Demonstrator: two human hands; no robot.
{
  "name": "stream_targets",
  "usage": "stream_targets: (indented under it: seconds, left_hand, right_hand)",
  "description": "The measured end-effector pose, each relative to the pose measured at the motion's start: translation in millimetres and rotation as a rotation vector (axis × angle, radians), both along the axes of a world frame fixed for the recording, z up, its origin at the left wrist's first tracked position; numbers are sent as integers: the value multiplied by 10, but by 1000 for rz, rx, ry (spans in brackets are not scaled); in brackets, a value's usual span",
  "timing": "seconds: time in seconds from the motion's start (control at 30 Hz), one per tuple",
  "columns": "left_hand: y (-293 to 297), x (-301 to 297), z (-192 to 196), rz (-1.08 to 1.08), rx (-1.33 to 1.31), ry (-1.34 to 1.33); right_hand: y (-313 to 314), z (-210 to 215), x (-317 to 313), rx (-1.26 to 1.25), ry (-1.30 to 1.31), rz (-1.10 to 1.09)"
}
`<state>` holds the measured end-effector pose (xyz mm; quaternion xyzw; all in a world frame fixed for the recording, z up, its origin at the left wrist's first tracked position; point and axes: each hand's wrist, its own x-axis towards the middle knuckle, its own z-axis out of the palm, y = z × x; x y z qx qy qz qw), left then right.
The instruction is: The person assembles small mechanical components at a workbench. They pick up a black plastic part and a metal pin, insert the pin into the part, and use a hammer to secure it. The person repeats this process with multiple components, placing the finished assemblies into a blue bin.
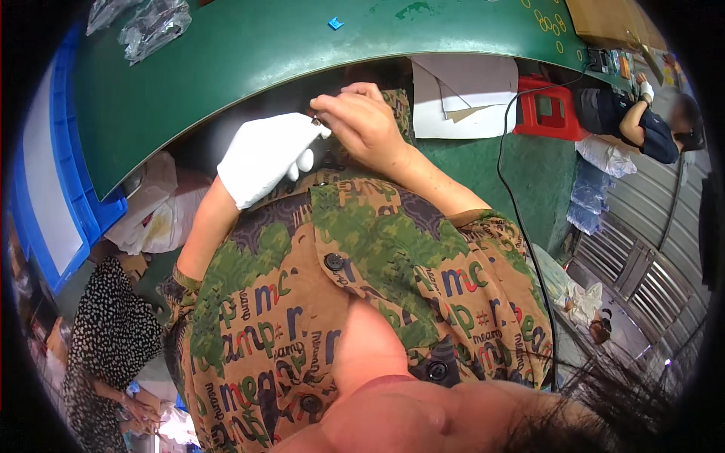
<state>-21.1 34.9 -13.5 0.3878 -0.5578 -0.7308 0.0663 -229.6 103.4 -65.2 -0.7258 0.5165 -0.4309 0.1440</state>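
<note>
My left hand (266, 157) wears a white glove and is closed, its thumb and fingertips pinching a small shiny metallic piece (316, 121). My bare right hand (364, 124) meets it from the other side, with thumb and forefinger closed at the same piece. Most of the piece is hidden between the fingertips, so its exact kind does not show. Both hands are held in front of my patterned shirt, just off the near edge of the green table (249, 57).
On the table lie a small blue piece (335, 23), clear plastic bags (155, 29), yellow rings (551, 23) and a cardboard box (615, 21). A blue tray (68, 143) stands left. A black cable (507, 177) hangs beside a red stool (550, 109). Other people are at right and lower left.
</note>
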Motion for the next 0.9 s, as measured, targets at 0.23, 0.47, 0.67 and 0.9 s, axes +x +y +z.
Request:
stream_targets:
  seconds: [0.23,0.47,0.67,0.9]
  left_hand:
    - [34,2,54,-29,-89,-101]
    - [-31,12,55,-118,-147,-140]
    - [-23,28,-107,-85,30,-101]
    - [-38,70,-230,-49,104,-23]
  right_hand:
    - [46,208,-70,-34,-16,57]
    - [-35,216,-117,-3,49,204]
    - [-159,189,-240,212,-72,405]
    - [-200,241,-184,300,-21,359]
